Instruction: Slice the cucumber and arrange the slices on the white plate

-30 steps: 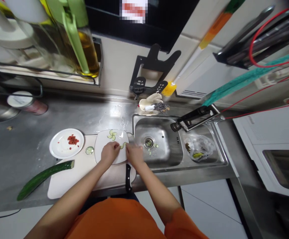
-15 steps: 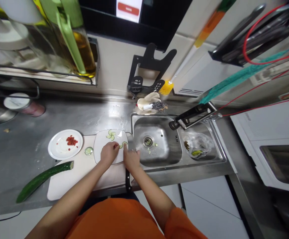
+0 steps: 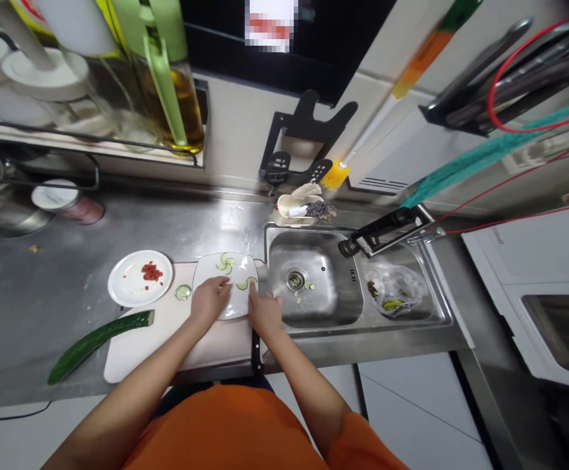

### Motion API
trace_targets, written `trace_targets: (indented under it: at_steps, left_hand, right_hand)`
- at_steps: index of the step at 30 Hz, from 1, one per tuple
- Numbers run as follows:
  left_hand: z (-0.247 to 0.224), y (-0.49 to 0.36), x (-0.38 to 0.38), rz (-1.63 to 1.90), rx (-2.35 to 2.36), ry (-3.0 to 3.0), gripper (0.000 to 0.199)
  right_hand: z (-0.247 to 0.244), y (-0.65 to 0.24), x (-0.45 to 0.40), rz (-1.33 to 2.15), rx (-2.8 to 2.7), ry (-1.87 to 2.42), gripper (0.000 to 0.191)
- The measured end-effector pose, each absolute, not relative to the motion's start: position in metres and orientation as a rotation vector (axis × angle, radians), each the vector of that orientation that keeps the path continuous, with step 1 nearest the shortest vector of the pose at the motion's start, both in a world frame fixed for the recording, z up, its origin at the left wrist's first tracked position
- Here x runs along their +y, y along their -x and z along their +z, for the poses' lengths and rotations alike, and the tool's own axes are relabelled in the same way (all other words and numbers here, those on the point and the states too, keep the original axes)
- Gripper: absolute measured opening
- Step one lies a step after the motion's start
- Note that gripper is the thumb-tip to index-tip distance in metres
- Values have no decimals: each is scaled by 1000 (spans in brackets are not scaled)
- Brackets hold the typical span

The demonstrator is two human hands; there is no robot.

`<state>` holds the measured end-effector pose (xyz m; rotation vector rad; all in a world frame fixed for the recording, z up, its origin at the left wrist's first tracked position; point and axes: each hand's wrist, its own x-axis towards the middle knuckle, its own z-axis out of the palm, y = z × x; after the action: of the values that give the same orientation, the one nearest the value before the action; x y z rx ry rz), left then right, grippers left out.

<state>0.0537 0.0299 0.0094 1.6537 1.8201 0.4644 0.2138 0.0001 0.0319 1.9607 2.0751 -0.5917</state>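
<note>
A white square plate [image 3: 235,309] rests on the cutting board [image 3: 140,349]. On its far part several thin cucumber slices [image 3: 225,264] form a pinwheel, and more curved slices [image 3: 243,285] lie near its right edge. My right hand [image 3: 266,311] reaches over that edge, index finger stretched out and touching one of these slices, other fingers bent. Over the plate's left side, my left hand [image 3: 209,301] has its fingertips a little apart, with nothing visible between them. Left of the plate lie a small round clear piece with green [image 3: 183,292] and a cut cucumber [image 3: 101,341].
A white plate with red bits [image 3: 123,292] stands to the left. The knife's black handle [image 3: 257,352] lies by the board's right end. Further right are the sink [image 3: 333,287], the faucet [image 3: 387,232] and a plastic bag with scraps [image 3: 402,287]. Bottles stand on the rack [image 3: 167,153].
My left hand has drawn back leftward from the slices near the plate's right edge. My right index finger stays by them. The whole view has shifted slightly.
</note>
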Motion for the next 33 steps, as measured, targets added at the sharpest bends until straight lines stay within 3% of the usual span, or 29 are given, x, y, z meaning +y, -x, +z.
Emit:
trace_targets:
  at_steps: [7, 15, 33]
  left_hand:
    - [20, 29, 9, 226, 2131, -1654, 35]
    - [19, 29, 6, -83, 2161, -1641, 39]
    - [16, 30, -1, 18, 2160, -1730, 37]
  right_hand:
    - [37, -205, -16, -620, 2099, -1987, 43]
    - [36, -191, -25, -656, 2156, -1936, 40]
    - [45, -183, -28, -626, 2147, -1897, 36]
